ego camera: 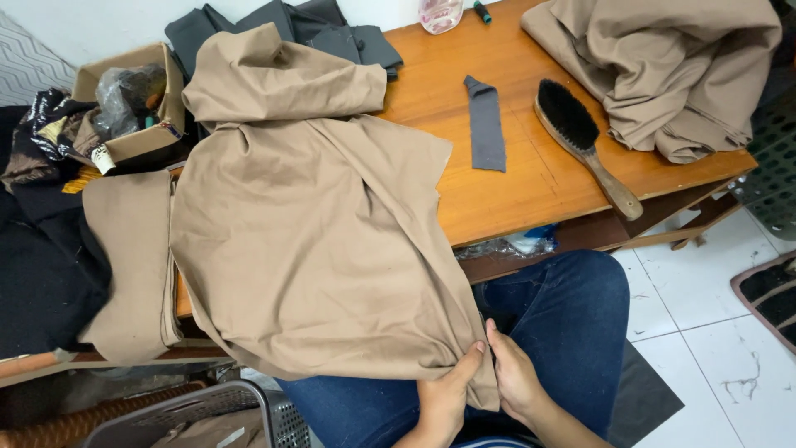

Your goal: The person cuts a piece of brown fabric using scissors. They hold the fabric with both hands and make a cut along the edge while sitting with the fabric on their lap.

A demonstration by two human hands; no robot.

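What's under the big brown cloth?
The tan cloth drapes over the wooden table edge and the person's jeans. Both hands, left and right, pinch its bottom corner. What lies on the table beneath it is hidden.

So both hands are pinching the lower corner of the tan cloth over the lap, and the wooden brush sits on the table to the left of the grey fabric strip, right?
Not quite. In the head view the wooden brush lies to the right of the grey fabric strip, not the left. The rest holds: left hand and right hand pinch the tan cloth at its lower corner over the lap; brush on the table.
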